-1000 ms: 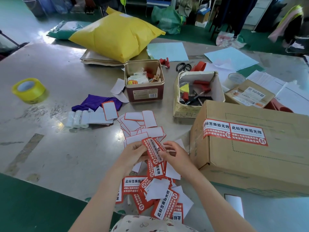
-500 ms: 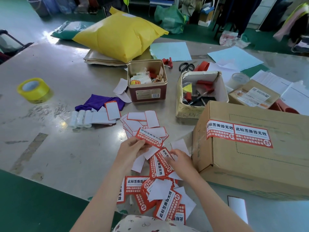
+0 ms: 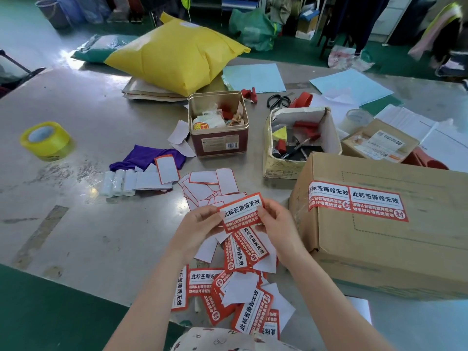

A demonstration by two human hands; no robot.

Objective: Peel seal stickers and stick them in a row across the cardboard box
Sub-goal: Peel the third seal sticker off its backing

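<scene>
A red-and-white seal sticker (image 3: 241, 211) is held face up between both hands above the table. My left hand (image 3: 200, 228) pinches its left edge and my right hand (image 3: 278, 225) pinches its right edge. The cardboard box (image 3: 395, 249) lies to the right, with two seal stickers (image 3: 357, 201) side by side on its top near the left corner. A loose heap of unpeeled stickers (image 3: 238, 287) lies below my hands, near the table edge. Empty white backing papers (image 3: 210, 186) are scattered just beyond my hands.
A metal tin (image 3: 219, 125) and an open carton of tools (image 3: 301, 140) stand behind the papers. A yellow tape roll (image 3: 45, 140) sits far left, a purple cloth (image 3: 147, 157) and small white rolls (image 3: 116, 183) left of centre, a yellow mailer bag (image 3: 174, 57) at the back.
The sticker moved from my left hand alone to being held level by both hands; my right hand rose off the heap to take its right edge.
</scene>
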